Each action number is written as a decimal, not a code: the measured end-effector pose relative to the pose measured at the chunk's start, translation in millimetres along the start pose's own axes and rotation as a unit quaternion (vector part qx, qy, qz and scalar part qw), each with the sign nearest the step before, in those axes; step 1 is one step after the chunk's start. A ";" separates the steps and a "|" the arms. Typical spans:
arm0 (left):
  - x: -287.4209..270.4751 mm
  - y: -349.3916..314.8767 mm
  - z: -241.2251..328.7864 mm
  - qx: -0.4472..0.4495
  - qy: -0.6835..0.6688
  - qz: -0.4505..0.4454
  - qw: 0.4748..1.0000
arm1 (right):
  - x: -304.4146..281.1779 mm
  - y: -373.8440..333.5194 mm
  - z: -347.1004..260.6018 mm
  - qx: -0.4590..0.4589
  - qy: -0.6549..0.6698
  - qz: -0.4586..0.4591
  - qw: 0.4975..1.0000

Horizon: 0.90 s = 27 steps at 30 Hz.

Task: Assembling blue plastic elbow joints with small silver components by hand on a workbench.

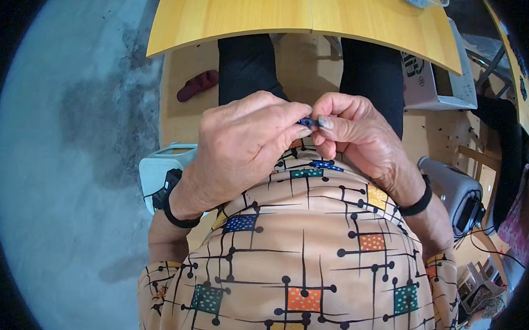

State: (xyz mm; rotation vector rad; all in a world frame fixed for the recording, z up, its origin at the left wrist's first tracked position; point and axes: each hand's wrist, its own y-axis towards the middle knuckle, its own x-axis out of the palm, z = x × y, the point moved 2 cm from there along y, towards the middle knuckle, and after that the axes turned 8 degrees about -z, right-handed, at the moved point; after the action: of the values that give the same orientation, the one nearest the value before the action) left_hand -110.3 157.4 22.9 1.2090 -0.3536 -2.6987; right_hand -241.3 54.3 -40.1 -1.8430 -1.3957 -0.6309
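Note:
My left hand (242, 143) and my right hand (354, 136) meet in front of my body, just below the edge of a yellow wooden table (253, 14). Between their fingertips they pinch a small dark blue part (306, 122); most of it is hidden by the fingers, so its shape cannot be made out. Both thumbs and forefingers are closed on it. A black band sits on each wrist. My patterned tan shirt (308, 249) fills the lower middle of the view.
My black trouser legs (245, 64) run under the table. A dark red slipper (197, 85) lies on the floor to the left. A white seat edge (161, 169) shows at my left, a grey device with cables (458, 194) at my right, a cardboard box (427, 83) beyond.

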 end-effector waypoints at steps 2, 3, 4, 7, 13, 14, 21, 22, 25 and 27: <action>1.7 -1.0 -2.0 0.007 -0.005 0.002 1.000 | -0.1 -0.4 0.9 0.006 0.020 -0.010 1.000; 2.0 -1.6 -2.3 0.014 -0.009 0.005 1.000 | -0.1 -0.6 1.3 0.006 0.021 -0.010 1.000; 1.6 -1.7 -1.9 0.014 -0.009 0.004 1.000 | 0.0 -0.8 1.8 0.009 0.022 -0.009 1.000; 1.3 -1.0 -0.8 0.016 0.004 0.005 1.000 | -0.7 -0.3 3.7 0.009 0.026 -0.016 0.999; 5.0 -1.1 -2.9 0.049 0.009 0.021 0.999 | -0.5 1.1 6.9 0.011 0.045 -0.042 0.998; 6.5 -0.4 -6.1 0.083 0.025 0.033 0.996 | 0.7 0.9 7.2 0.007 0.058 -0.057 0.997; 9.5 3.0 -11.7 0.152 0.080 0.091 0.981 | 3.1 -0.6 8.5 -0.007 0.101 -0.114 0.988; 8.8 3.1 -10.5 0.153 0.080 0.091 0.981 | 2.3 -0.8 9.0 -0.020 0.100 -0.121 0.987; 7.3 3.9 -8.4 0.143 0.103 0.082 0.981 | 2.0 -1.1 10.8 -0.038 0.112 -0.106 0.987; 7.4 5.1 -10.5 0.136 0.112 0.069 0.982 | 1.3 -0.7 11.2 -0.042 0.124 -0.083 0.988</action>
State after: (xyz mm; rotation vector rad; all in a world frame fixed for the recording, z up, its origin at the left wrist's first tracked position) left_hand -107.0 149.1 12.3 1.4822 -0.7621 -2.4230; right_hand -242.1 63.9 -45.9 -1.6564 -1.3825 -0.9824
